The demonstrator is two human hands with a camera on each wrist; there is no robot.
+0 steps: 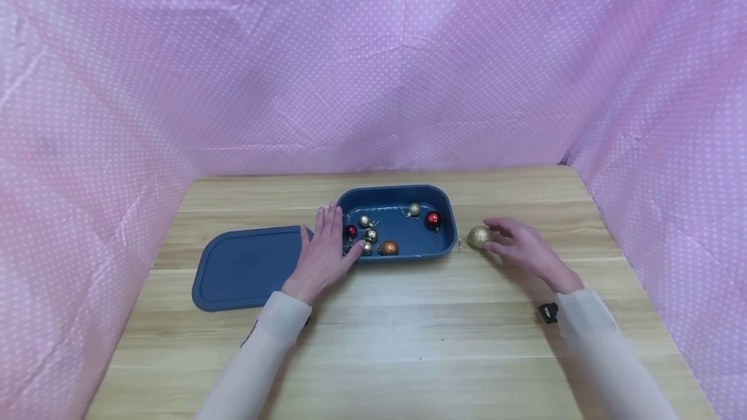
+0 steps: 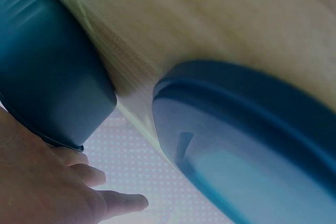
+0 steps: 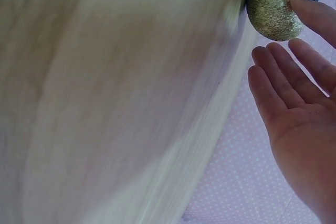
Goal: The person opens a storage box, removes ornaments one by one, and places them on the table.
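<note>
A gold glitter Christmas bauble [image 1: 478, 236] is at the tabletop just right of a dark blue box [image 1: 452, 229], its hanging loop towards the box. My right hand [image 1: 521, 248] pinches the bauble's right side between thumb and forefinger; in the right wrist view the other fingers stay fairly straight below the bauble [image 3: 274, 10]. Flat over the box's left rim rests my left hand [image 1: 323, 253], fingers extended and thumb reaching over the front left corner. In the box lie a red bauble [image 1: 432, 220], an orange bauble [image 1: 388, 247] and several small gold and dark red ones.
A flat blue lid [image 1: 245, 271] lies left of the box, partly behind the left hand. The wooden table [image 1: 408, 342] is bordered by pink dotted cloth [image 1: 373, 70] at the back and sides. A small black piece [image 1: 548, 312] shows beside the right cuff.
</note>
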